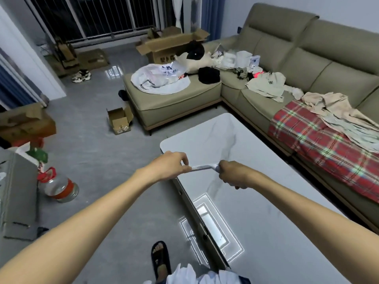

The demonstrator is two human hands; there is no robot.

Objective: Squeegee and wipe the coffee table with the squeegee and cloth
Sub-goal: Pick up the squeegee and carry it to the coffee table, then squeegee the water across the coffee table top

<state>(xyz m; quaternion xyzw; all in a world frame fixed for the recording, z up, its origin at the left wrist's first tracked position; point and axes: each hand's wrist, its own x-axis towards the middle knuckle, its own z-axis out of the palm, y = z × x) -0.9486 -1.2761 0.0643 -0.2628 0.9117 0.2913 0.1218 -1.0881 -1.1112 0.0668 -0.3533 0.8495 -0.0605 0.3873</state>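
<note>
Both hands are closed on a pale squeegee (202,167) held just above the near left part of the white coffee table (256,212). The left hand (171,165) pinches one end; the right hand (231,174) wraps the other, hiding it

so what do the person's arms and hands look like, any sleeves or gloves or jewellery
Both arms are bare from the frame edge down to the hands: no sleeves reach the forearms. The left hand and right hand wear no gloves, and no watch, bracelet or ring shows on either wrist or on the fingers in view. No markings are visible on the arms.
</note>
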